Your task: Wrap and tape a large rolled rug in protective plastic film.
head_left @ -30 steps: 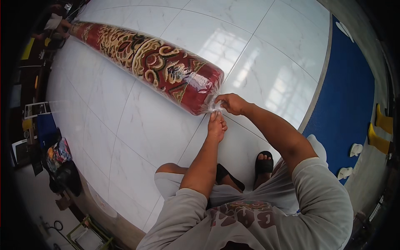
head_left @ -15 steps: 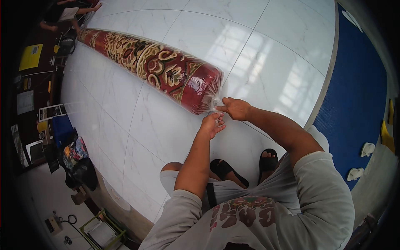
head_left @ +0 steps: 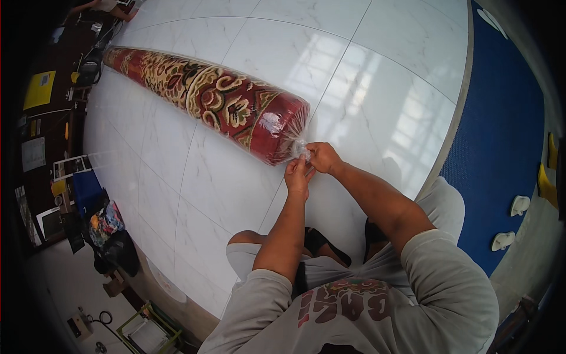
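Observation:
A long rolled carpet (head_left: 221, 97), red with a cream, green and black flower pattern, lies on the floor, wrapped in clear plastic. Its near end points toward me, where the plastic bag (head_left: 299, 133) is gathered into a bunched neck. My left hand (head_left: 297, 175) pinches the gathered plastic from below. From the right, my right hand (head_left: 323, 157) has its fingers closed on the same bunch, right against the left fingertips. Whether the plastic is knotted there is too small to tell.
White marble-look tiles (head_left: 365, 135) surround the roll. A blue mat (head_left: 495, 118) with pale slippers (head_left: 503, 241) runs along the right. At left stand a dark desk (head_left: 50, 147) and black bags (head_left: 121, 253). Part of another person (head_left: 115, 9) shows at the far left.
My right hand has closed from an extended finger into a pinch. Both hands have come together on the plastic neck, which is now bunched tighter.

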A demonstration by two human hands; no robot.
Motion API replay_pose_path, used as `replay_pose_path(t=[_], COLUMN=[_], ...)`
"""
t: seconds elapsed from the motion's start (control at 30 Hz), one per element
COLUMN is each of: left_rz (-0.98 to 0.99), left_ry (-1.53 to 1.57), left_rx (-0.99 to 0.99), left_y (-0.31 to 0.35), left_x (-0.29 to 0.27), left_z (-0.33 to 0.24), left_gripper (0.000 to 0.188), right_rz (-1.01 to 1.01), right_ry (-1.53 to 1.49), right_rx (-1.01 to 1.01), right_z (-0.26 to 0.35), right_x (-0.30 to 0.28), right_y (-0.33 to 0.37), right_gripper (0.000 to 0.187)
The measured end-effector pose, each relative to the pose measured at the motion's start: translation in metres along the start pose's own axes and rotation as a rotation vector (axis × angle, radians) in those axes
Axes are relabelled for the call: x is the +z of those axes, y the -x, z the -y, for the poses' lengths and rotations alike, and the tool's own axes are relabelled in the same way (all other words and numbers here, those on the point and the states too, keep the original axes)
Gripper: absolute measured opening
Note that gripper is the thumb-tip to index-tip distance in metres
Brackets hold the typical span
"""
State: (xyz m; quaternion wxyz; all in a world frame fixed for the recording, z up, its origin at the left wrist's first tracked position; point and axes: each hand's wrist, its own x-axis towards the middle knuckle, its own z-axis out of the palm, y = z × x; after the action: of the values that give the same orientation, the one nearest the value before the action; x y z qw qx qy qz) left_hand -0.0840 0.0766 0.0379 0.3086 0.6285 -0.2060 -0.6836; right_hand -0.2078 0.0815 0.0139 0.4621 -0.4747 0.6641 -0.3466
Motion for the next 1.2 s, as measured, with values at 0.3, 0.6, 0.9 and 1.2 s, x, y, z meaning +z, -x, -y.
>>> replay_pose_path(t=[0.3, 0.6, 0.9, 1.2], left_rz=[-0.317, -0.167, 0.263, 0.058], left_ry=[0.024, 0.362, 0.589, -0.956], left_rx=[0.127, -0.338, -0.333, 0.289], left_y=[-0.065, -0.052, -0.021, -0.021], left_x=[0.001, 0.016, -0.025, -0.015], left_z=[0.005, 0.007, 0.007, 0.001], left_gripper=[0.024, 0.037, 0.024, 0.031], right_rz=[-0.162, 0.179, 0.964, 0.476], right_ry=[0.209, 0.779, 1.164, 0.797], right_rx=[0.084, -0.09, -0.079, 0.043], right_z=[0.043, 0.051, 0.067, 0.052], right_x=[0.021, 0.001, 0.007, 0.002], right_y=[0.007, 0.009, -0.065, -0.044], right_gripper=[0.024, 0.029, 0.025, 0.039])
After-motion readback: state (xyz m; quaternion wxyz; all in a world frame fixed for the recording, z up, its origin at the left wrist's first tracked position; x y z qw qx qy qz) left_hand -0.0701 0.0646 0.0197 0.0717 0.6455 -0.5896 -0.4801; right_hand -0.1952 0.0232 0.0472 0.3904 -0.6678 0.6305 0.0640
